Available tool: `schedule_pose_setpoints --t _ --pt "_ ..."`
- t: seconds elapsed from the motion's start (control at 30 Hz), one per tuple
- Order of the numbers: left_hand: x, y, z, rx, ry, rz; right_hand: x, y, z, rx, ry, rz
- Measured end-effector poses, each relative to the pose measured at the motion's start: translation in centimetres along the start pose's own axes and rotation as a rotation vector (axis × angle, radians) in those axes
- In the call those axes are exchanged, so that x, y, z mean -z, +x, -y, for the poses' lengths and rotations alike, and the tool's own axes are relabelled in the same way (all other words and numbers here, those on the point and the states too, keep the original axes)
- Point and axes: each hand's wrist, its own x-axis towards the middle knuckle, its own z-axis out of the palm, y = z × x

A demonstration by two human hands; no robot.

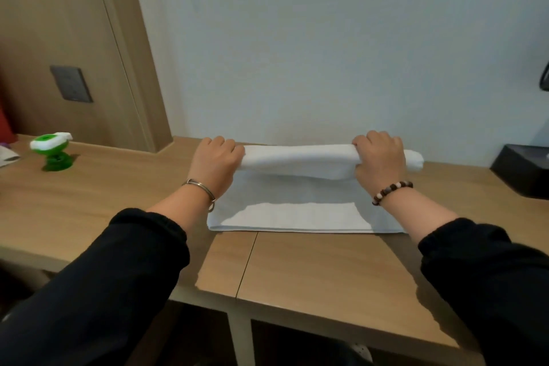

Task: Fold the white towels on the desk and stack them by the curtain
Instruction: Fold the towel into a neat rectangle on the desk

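Two hands clamped on one white towel (297,218): left hand (214,162) at the fold's left end, right hand (378,159) near its right end, lifting that folded part above the desk's (312,270) back edge. Near half flat mid-desk. Green toy (53,151) toward the left end.

A green and white plastic gadget (53,149) on a suction-cup base stands upright near the far left edge of the wooden table (312,270). A black box (524,171) sits at the far right edge. On the wood wall panel behind the left side is a dark grey switch plate (71,84).
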Motion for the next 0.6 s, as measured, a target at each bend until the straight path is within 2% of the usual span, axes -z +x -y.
schedule_pose_setpoints --t 0.1,0.23,0.37,0.47,0.6 --pt "0.7 -2.7 -0.2 -0.121 0.011 -0.021 0.8 -4.0 0.5 0.166 0.01 -0.141" --pt "1.4 -4.9 -0.9 -0.285 0.025 0.071 1.0 -7.1 0.6 0.327 0.023 -0.118" --pt "1.9 -5.7 -1.1 -0.365 -0.093 0.208 1.8 -8.1 0.6 0.413 0.081 0.137" --pt "1.7 -5.8 -0.6 -0.37 -0.135 0.309 2.0 -7.7 0.6 0.408 0.005 0.338" --pt "0.5 -6.3 -0.5 -0.201 -0.164 0.508 1.8 -7.2 0.1 0.378 -0.063 0.551"
